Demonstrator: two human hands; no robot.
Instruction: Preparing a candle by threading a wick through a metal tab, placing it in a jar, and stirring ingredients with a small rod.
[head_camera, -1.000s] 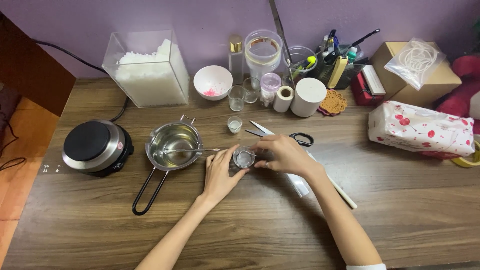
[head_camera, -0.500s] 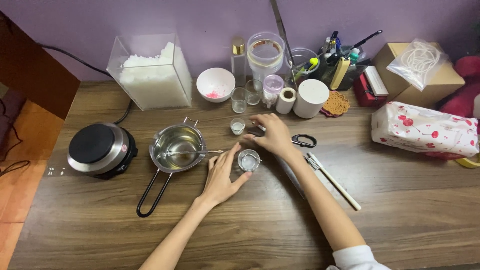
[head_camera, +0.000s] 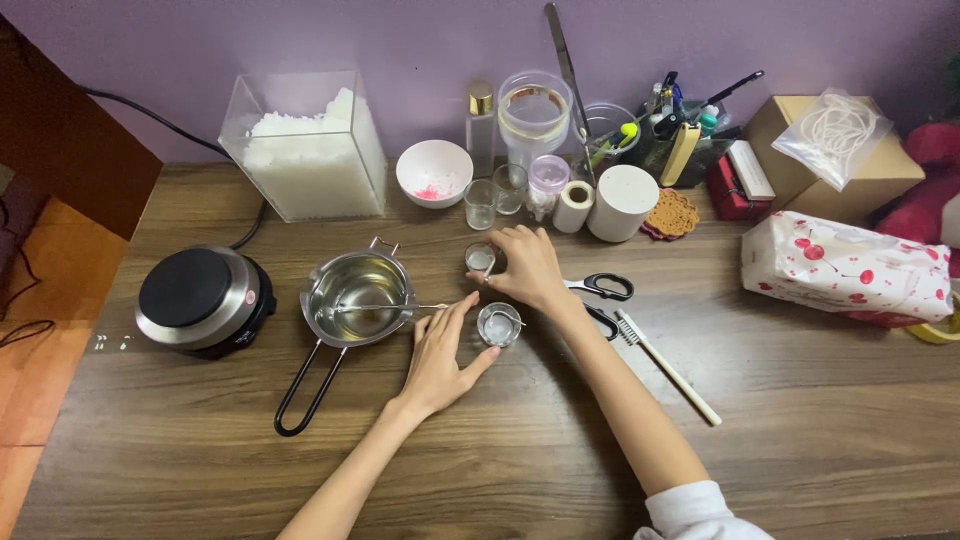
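1. A home craft corner is shown: a wooden table (head_camera: 800, 440) is set against a purple wall (head_camera: 400, 40).
2. A hot plate (head_camera: 203, 297), melting pot (head_camera: 357, 296) and wax box (head_camera: 308, 148) are seen.

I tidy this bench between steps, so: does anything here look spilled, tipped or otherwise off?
Nothing looks spilled or tipped. The small clear glass cup by the left hand stands upright, as does the second small glass cup the right hand touches. Only oddity: pink residue in the white ceramic bowl, contained inside it.
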